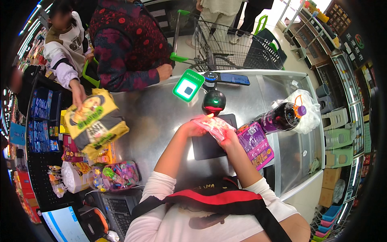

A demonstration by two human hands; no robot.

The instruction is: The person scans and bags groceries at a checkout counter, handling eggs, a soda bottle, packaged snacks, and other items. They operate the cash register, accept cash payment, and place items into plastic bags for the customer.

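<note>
Both my hands hold a small clear plastic bag [215, 127] in front of a black barcode scanner [213, 102], whose red light falls on it. My left hand [196, 128] grips the bag's left side and my right hand [229, 137] its right side. What the bag contains cannot be made out. Below them a black pad [208, 148] lies on the metal counter [136, 115]. Just right of my right hand lies a purple snack package [255, 145], touching a large bottle of dark drink [279, 118] with a purple cap. A white plastic bag [311, 115] is beside the bottle.
A person at the left holds a yellow and grey package [96, 121] over the counter's edge. Another person stands across it. A green-lit payment display [188, 85] and a phone [234, 78] are behind the scanner. A candy jar [116, 176] and keyboard [119, 211] are at lower left.
</note>
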